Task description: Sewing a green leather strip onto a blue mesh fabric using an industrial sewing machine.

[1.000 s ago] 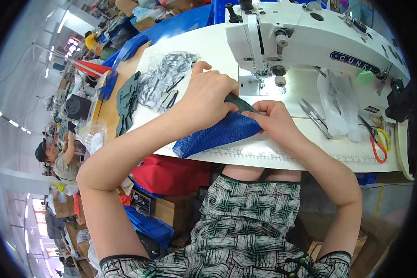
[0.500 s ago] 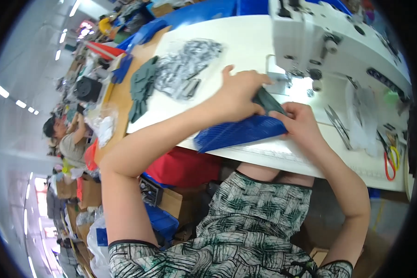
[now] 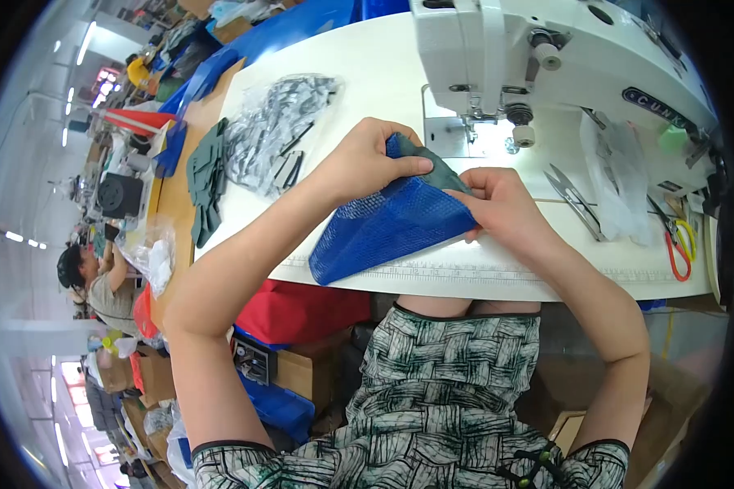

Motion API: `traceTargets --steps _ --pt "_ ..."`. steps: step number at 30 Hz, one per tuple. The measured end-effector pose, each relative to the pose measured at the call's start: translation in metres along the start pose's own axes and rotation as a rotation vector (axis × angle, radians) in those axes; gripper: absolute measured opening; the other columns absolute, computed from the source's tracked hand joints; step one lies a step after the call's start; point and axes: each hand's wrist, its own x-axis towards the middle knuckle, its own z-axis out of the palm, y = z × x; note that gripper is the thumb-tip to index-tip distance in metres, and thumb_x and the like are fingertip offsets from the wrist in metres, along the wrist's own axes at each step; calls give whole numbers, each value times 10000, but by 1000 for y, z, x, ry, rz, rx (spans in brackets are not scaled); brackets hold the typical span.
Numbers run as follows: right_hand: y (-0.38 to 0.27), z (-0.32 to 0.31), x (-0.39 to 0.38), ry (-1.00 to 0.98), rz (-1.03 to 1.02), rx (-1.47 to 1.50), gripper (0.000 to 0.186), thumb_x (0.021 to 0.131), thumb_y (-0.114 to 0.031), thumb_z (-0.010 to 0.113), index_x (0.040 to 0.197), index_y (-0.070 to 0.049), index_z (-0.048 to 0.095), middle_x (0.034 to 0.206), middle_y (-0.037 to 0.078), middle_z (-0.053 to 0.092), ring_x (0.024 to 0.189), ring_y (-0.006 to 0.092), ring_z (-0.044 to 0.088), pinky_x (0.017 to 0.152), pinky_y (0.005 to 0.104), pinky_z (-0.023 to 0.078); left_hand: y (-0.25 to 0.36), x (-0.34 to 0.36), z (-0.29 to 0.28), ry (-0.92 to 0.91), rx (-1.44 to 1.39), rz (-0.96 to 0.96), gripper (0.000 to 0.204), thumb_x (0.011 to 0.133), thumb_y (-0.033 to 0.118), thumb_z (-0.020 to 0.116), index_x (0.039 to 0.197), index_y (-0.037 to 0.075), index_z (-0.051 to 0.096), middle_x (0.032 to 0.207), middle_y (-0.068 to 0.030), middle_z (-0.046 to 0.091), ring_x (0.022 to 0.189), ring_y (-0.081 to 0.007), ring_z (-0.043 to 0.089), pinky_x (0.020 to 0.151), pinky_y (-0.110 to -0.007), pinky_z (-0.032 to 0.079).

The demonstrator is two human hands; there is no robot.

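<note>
Left grip (image 3: 371, 163) and right grip (image 3: 501, 202) pinch the blue mesh (image 3: 391, 228) and green fabric (image 3: 440, 173) together over the worktop (image 3: 359, 65), clear of the sewing machine (image 3: 579, 73); whether they are stitched yet is hard to tell.

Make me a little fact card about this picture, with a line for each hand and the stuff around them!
Left hand: pinching blue mesh and a dark green piece
Right hand: gripping the mesh's right end
Surface: white tabletop
Beyond the hands: white sewing machine, light shining below its head
Left side: clear bag of small pieces, dark green pieces
Right side: pointed metal tool, scissors with red and yellow handles
Below the table: red cloth
</note>
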Motion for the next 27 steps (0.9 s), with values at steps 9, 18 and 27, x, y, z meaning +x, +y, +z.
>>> traceTargets --steps 9,18,27 --pt "4 -23 -26 108 -141 -490 173 964 -122 691 1106 -23 690 822 166 768 697 280 751 684 418 585 -9 40 37 164 403 469 178 872 102 829 976 -25 760 823 -191 719 716 -249 667 739 -375 532" --pt "15 -39 -29 119 -700 -1007 192 805 -83 691 984 -40 743 1255 114 701 1204 313 633 906 431 546 -9 62 38 108 201 276 406 772 161 918 1110 -21 784 966 -226 767 916 -357 759 812 -413 579" --pt "22 -34 -19 124 -797 -1160 313 787 -123 704 1081 -29 653 1432 119 664 1291 321 596 1024 475 477 -18 54 38 268 220 407 426 767 137 909 1147 44 739 1018 -136 759 969 -308 725 943 -425 509"
